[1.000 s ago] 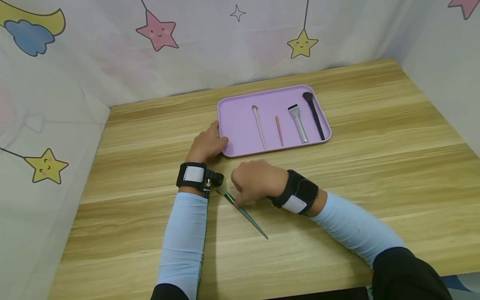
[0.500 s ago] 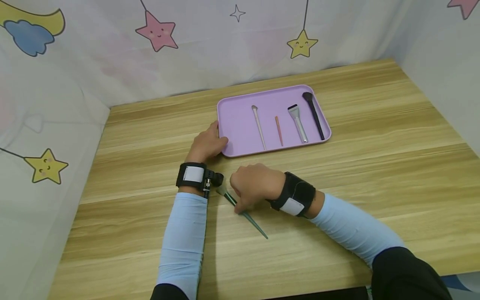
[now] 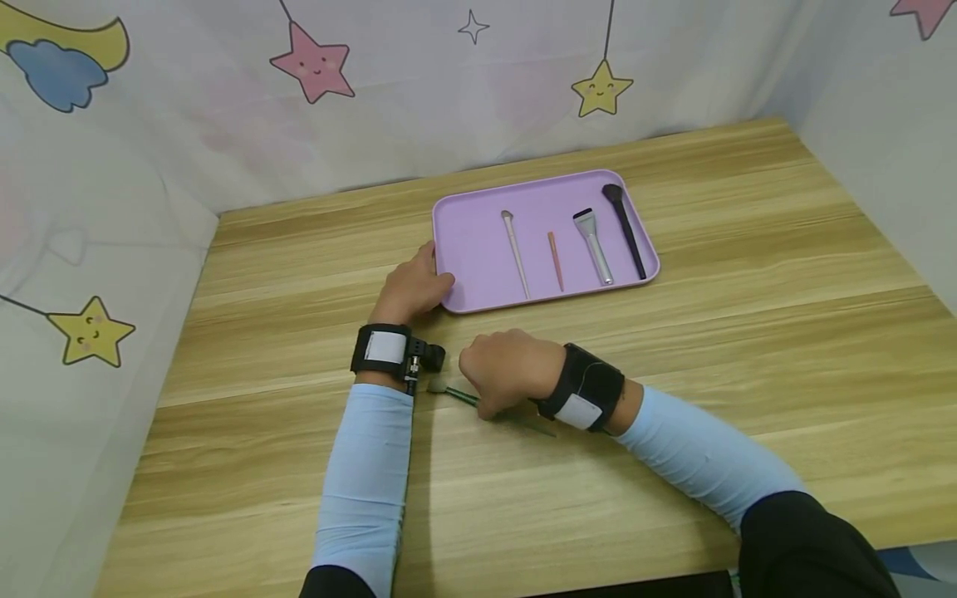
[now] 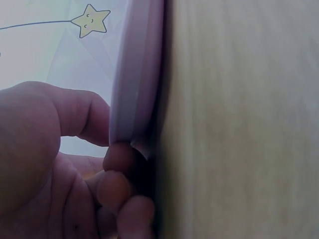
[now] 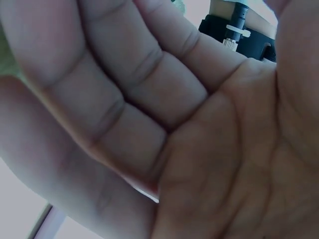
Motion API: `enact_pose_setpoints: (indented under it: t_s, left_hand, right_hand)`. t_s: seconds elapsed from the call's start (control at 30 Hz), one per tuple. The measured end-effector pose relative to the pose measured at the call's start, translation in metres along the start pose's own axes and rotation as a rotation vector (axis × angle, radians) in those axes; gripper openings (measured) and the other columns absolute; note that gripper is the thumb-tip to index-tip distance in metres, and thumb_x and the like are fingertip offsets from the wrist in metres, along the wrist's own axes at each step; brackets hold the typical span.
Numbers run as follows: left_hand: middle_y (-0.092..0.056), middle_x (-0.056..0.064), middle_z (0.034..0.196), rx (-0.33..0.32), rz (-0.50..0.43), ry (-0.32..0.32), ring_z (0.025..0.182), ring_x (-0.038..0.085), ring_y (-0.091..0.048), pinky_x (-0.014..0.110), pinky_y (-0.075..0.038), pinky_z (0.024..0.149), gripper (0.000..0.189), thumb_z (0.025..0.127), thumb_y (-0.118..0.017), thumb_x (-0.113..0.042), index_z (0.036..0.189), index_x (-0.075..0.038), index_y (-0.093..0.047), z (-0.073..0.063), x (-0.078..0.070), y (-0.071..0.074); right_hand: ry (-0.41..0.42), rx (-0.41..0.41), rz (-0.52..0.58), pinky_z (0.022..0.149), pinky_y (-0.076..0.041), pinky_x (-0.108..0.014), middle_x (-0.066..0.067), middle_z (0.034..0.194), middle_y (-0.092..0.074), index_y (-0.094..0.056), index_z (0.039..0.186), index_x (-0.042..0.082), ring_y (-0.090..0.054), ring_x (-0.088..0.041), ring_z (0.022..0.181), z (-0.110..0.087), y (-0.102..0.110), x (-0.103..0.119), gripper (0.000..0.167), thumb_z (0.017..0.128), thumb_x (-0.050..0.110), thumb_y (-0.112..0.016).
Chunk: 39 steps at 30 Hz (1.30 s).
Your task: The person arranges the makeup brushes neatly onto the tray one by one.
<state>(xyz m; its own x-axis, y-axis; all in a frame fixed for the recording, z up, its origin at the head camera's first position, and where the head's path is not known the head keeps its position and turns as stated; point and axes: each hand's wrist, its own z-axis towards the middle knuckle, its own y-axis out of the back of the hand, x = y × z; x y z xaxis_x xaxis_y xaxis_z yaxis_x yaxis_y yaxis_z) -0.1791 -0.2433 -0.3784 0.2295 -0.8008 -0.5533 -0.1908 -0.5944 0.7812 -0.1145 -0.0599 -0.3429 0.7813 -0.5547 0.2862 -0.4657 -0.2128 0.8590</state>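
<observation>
My left hand (image 3: 414,286) grips the left edge of a purple tray (image 3: 478,241), thumb over the rim. In the left wrist view, its fingers (image 4: 117,189) curl beneath the tray's edge (image 4: 137,74). Nearer the front, my right hand (image 3: 512,370) pinches a green makeup brush (image 3: 461,396) by its handle, bristles pointing left. Part of that handle is hidden behind the hand. The right wrist view is filled by the palm and curled fingers (image 5: 129,84); the pinch itself is out of sight there.
On the tray lie a thin white brush (image 3: 516,253), a short pink brush (image 3: 556,260), a flat silver brush (image 3: 594,247) and a black brush (image 3: 625,231). The wooden table (image 3: 299,241) meets a patterned curtain (image 3: 419,108) behind the tray.
The green brush has turned under my right hand, its handle tip swinging up and to the right. My right hand has shifted slightly. The left hand and tray stay in place.
</observation>
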Motion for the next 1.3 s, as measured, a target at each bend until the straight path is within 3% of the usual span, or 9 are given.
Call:
enact_pose_setpoints:
  t_s: [0.2,0.4,0.57,0.87,1.1,1.3]
  left_hand:
    - [-0.049,0.016,0.144,0.003,-0.006,0.0,0.111,0.035,-0.052,0.045,-0.043,0.091,0.077,0.093,-0.048,-0.028,0.162,-0.009,-0.02,-0.001,-0.001,0.001]
    - [-0.045,0.016,0.15,-0.009,-0.007,-0.005,0.114,0.035,-0.049,0.046,-0.041,0.096,0.078,0.091,-0.048,-0.027,0.162,-0.008,-0.021,0.001,0.0,-0.001]
    - [-0.047,0.016,0.147,-0.009,-0.011,-0.012,0.112,0.035,-0.05,0.045,-0.041,0.093,0.078,0.091,-0.048,-0.026,0.161,-0.008,-0.021,0.001,0.0,-0.001]
    - [-0.047,0.017,0.148,-0.001,0.001,-0.01,0.111,0.035,-0.051,0.045,-0.041,0.094,0.078,0.091,-0.05,-0.025,0.162,-0.008,-0.02,-0.002,-0.002,0.001]
    - [-0.05,0.017,0.142,0.0,-0.009,0.007,0.105,0.035,-0.054,0.043,-0.043,0.087,0.078,0.092,-0.05,-0.026,0.162,-0.009,-0.02,-0.003,-0.003,0.001]
    - [-0.047,0.017,0.148,-0.002,0.003,0.001,0.111,0.035,-0.051,0.046,-0.041,0.094,0.078,0.092,-0.05,-0.026,0.162,-0.008,-0.02,-0.003,-0.003,0.001]
  right_hand:
    - [-0.017,0.005,0.001,0.05,-0.043,-0.031,0.005,0.066,-0.044,-0.049,0.063,0.018,-0.043,-0.011,0.057,-0.001,0.002,-0.004,0.029,0.078,0.016,-0.074]
    - [-0.014,0.003,0.053,0.046,-0.036,-0.028,0.008,0.056,-0.036,-0.044,0.057,0.02,-0.037,-0.009,0.051,-0.004,0.009,-0.014,0.033,0.074,0.013,-0.071]
    - [0.009,0.003,0.078,0.045,-0.032,-0.026,0.011,0.051,-0.036,-0.045,0.053,0.021,-0.036,-0.007,0.049,-0.007,0.016,-0.025,0.034,0.074,0.012,-0.07]
    - [-0.016,-0.034,0.144,0.049,-0.037,-0.028,0.009,0.059,-0.046,-0.053,0.057,0.019,-0.043,-0.009,0.055,-0.011,0.026,-0.036,0.028,0.075,0.014,-0.072]
    - [-0.034,-0.073,0.157,0.051,-0.039,-0.029,0.007,0.065,-0.051,-0.055,0.059,0.019,-0.047,-0.011,0.059,-0.014,0.032,-0.041,0.026,0.076,0.015,-0.074]
    - [-0.046,-0.074,0.175,0.051,-0.039,-0.028,0.007,0.065,-0.051,-0.057,0.061,0.018,-0.048,-0.011,0.059,-0.016,0.036,-0.044,0.023,0.077,0.014,-0.072]
